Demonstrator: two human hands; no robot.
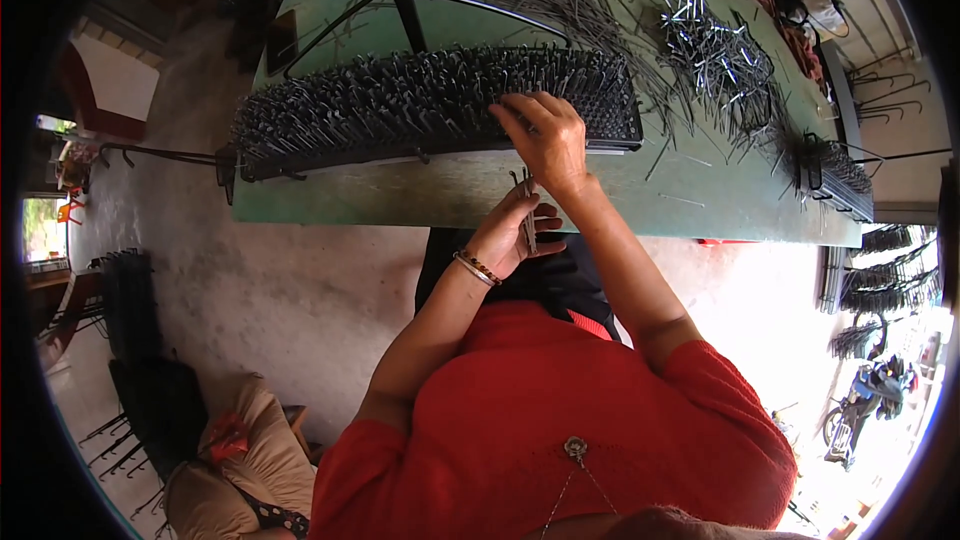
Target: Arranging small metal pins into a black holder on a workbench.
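A long black rack (330,168) lies along the table's near edge, packed with thin dark metal rods (390,90) standing upright, many with bent tips. My right hand (552,140) reaches over the right part of this rack. Its thumb and fingers are drawn together, and whatever is between the tips is too small to make out. Lower and slightly to the left, just off the table edge, my left hand (503,230) grips a small bundle of thin metal rods (529,225) across its palm. The bundle's upper ends poke out above the thumb.
Loose rods (570,0) are strewn over the green table (450,190), with a shiny heap (715,50) at the right. A second rack (840,180) sits at the right corner. A black metal frame (405,10) rises behind the main rack. Cushions (255,450) lie at lower left.
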